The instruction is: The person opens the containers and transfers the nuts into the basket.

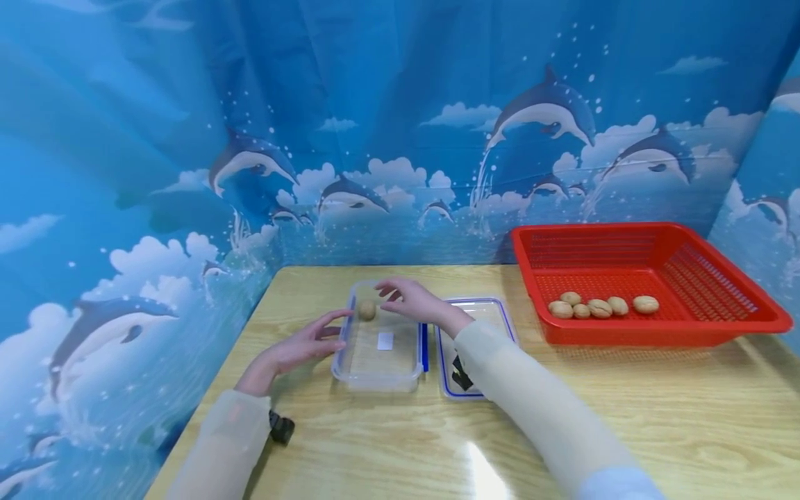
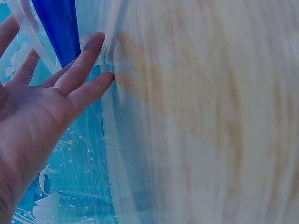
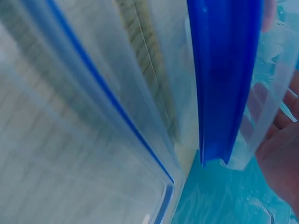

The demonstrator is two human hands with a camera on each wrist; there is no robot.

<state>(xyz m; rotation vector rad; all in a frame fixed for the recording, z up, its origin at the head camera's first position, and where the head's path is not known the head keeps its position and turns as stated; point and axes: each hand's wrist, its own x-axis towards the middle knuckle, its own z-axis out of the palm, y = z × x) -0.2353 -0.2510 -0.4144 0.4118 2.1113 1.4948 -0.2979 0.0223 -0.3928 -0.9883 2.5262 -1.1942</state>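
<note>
A clear plastic box [image 1: 375, 378] stands on the table with a blue clip [image 3: 224, 84] on its right side. Inside, near the far left corner, lies a walnut [image 1: 367, 310]; a small white label [image 1: 385, 341] shows nearer the middle. My left hand [image 1: 303, 347] is at the box's left side, fingers spread, fingertips against the wall in the left wrist view. Over the far part of the box hangs my right hand [image 1: 412, 300], fingers loosely bent, just right of the walnut and apart from it. Nothing shows in its grasp. In the right wrist view the box wall partly covers it.
A clear lid [image 1: 446, 378] with a blue seal lies right of the box, under my right forearm. Farther right stands a red plastic basket [image 1: 662, 335] holding several walnuts [image 1: 600, 308] near its front. A dolphin-print curtain [image 1: 400, 139] hangs behind the wooden table [image 1: 375, 444].
</note>
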